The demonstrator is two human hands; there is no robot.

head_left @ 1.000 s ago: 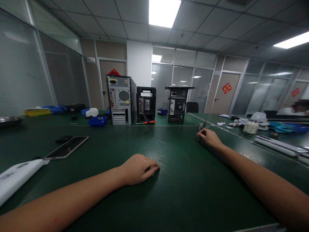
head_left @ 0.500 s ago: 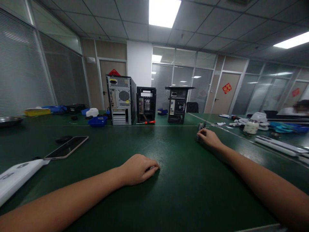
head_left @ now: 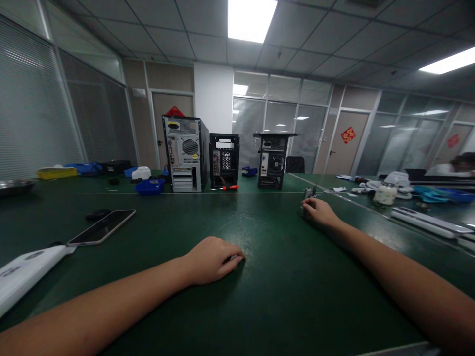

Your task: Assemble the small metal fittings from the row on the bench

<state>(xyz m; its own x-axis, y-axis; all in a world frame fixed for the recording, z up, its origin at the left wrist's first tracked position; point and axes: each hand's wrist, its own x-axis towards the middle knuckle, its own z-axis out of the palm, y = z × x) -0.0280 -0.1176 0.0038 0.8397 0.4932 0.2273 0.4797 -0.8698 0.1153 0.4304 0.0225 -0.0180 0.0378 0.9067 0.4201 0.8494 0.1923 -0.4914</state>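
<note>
My left hand (head_left: 212, 260) rests on the green table (head_left: 267, 296), its fingers curled toward the thumb. A small dark gap shows between thumb and fingers; whether anything is in there is hidden. Farther off to the right, my right hand (head_left: 319, 212) has its fingers closed at a small grey metal piece (head_left: 303, 210), which is mostly covered by the fingertips. Just behind those fingertips stand small upright metal parts (head_left: 308, 193), too small to name.
Three computer cases, a large one (head_left: 184, 153), a small one (head_left: 224, 160) and a black one (head_left: 272, 162), stand at the back. A red screwdriver (head_left: 230, 187), blue tray (head_left: 149, 187), phone (head_left: 104, 227) and glass jar (head_left: 386, 194) also lie about. A person (head_left: 451, 165) sits far right.
The right fingertips have shifted very slightly left at the small metal piece. My left hand stays where it was; the whole view has moved by a hair.
</note>
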